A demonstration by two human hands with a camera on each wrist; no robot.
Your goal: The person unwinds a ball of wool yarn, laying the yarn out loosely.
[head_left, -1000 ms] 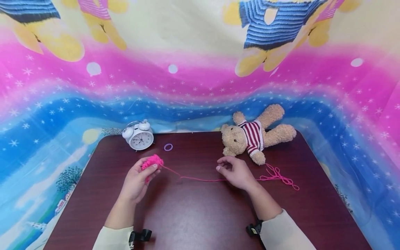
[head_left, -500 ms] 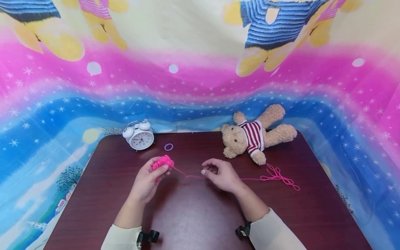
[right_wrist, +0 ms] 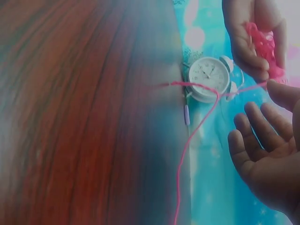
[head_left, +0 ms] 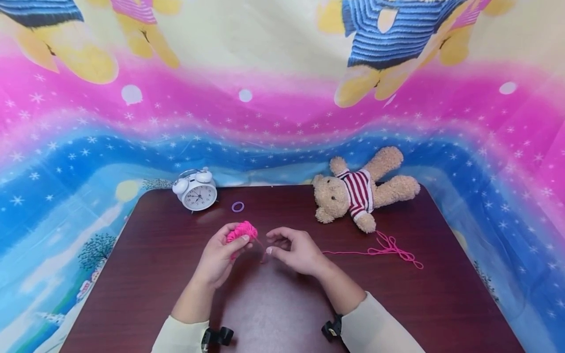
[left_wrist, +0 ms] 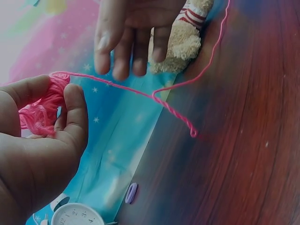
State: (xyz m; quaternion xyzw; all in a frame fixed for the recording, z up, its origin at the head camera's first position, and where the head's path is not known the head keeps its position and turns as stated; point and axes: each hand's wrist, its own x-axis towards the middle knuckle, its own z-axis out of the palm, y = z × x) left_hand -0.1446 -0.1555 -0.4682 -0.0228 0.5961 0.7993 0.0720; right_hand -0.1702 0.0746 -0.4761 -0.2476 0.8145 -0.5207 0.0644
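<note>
My left hand (head_left: 216, 260) pinches a small bundle of pink yarn (head_left: 242, 232) between thumb and fingers above the table. From it a strand (left_wrist: 122, 87) runs off, with a short twisted loop (left_wrist: 178, 115) hanging from it in the left wrist view. Just right of the bundle is my right hand (head_left: 300, 252), its fingers loosely bent and apart; in the right wrist view they (right_wrist: 262, 126) grip nothing. The thumb lies close to the strand there; whether it touches cannot be told. More loose yarn (head_left: 393, 249) lies on the table at the right.
A white alarm clock (head_left: 198, 193) stands at the back left of the dark wooden table (head_left: 273, 314), with a purple ring (head_left: 238, 207) beside it. At the back right a teddy bear (head_left: 359, 189) in a striped shirt lies on its back. A printed cloth (head_left: 282, 113) hangs behind.
Both hands have come closer together: the left moved right with the yarn bundle, the right moved left. The strand between them has gone slack, and its twisted part now hangs down.
</note>
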